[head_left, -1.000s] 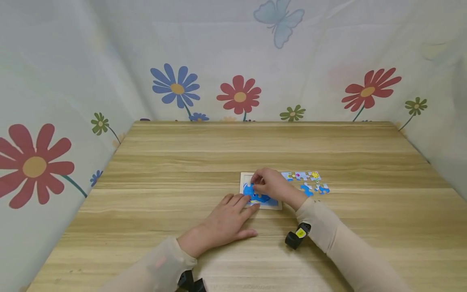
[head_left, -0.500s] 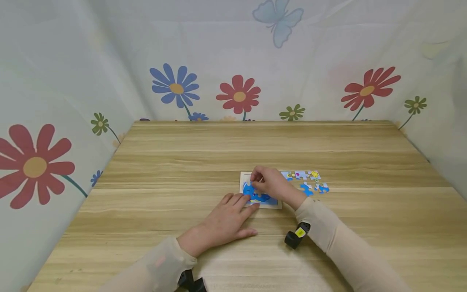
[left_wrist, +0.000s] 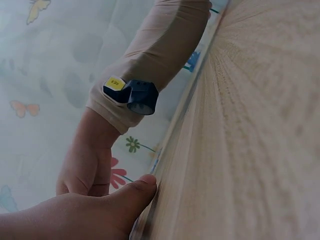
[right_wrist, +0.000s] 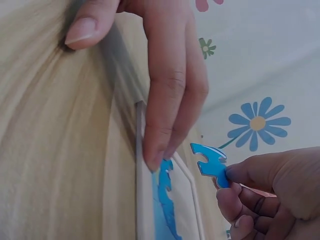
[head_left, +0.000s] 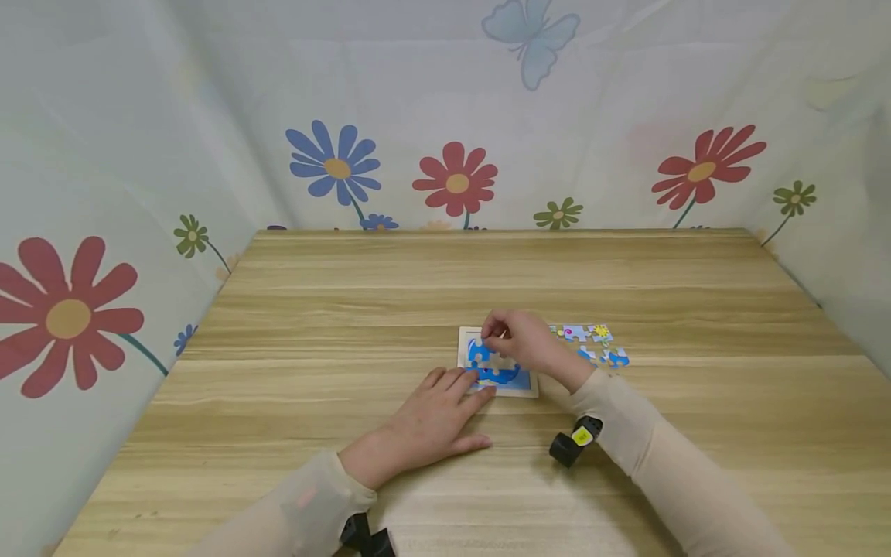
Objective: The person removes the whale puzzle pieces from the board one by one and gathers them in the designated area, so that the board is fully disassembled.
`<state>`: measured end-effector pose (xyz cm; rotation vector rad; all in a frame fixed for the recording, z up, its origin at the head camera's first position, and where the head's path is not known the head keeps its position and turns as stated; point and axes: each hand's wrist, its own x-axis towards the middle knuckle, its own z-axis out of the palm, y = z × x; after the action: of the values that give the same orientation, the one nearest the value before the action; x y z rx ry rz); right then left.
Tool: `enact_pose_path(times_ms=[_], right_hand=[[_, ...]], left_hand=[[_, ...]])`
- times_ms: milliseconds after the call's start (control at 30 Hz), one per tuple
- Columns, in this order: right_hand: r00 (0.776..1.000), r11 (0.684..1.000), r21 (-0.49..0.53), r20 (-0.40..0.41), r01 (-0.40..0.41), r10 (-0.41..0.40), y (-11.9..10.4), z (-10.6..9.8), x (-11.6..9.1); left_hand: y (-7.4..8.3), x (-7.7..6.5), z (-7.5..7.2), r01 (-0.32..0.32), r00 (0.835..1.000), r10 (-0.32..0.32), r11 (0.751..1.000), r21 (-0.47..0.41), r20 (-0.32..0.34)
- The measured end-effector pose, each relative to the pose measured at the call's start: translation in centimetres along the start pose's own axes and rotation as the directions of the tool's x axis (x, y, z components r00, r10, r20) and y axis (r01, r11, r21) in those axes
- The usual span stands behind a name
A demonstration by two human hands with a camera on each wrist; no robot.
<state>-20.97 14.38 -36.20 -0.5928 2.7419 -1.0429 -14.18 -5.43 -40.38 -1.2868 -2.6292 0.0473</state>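
Note:
A small jigsaw puzzle in a pale wooden frame tray [head_left: 532,385] lies near the middle of the table. Blue pieces [head_left: 497,377] fill its lower part, and bare tray shows above them. My right hand [head_left: 520,339] pinches a blue puzzle piece [right_wrist: 209,162] between thumb and fingers, held above the tray's upper left. With fingers extended, my left hand [head_left: 423,422] rests on the tray's lower left corner. The left wrist view has the left thumb [left_wrist: 137,195] near the tabletop and the right hand [left_wrist: 82,167] beyond it; the puzzle is hidden there.
Loose puzzle pieces lie right of the tray: a row with a yellow sun piece [head_left: 601,333] and blue pieces [head_left: 616,358] nearer me. The wood-grain table [head_left: 334,294] meets a flower-printed curtain [head_left: 612,93] at the back and sides.
My right hand has lifted slightly and shifted right, still pinching the blue piece. More of the tray and its lower pieces shows under it. The left hand stays put.

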Motion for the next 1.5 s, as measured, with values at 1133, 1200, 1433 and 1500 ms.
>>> enact_pose_path(times_ms=[1133,1200,1433,1500], right_hand=[[0.999,0.999,0.024,-0.029,-0.035,0.035,2.7,-6.0,-3.1],[0.999,0.999,0.024,-0.026,-0.038,0.039,3.1,-6.1,-3.4],[0.999,0.998,0.040,0.003,-0.045,0.045,4.4,-6.2,-4.3],[0.999,0.998,0.045,0.011,-0.046,0.046,4.7,-6.1,-4.6]], left_hand=[[0.0,-0.1,0.0,0.015,1.000,-0.015,0.998,-0.056,0.007],[0.0,-0.1,0.0,0.020,1.000,-0.019,0.998,-0.060,0.008],[0.0,-0.1,0.0,0.017,1.000,-0.018,0.998,-0.060,-0.015],[0.0,0.0,0.1,0.015,1.000,-0.016,0.998,-0.060,-0.017]])
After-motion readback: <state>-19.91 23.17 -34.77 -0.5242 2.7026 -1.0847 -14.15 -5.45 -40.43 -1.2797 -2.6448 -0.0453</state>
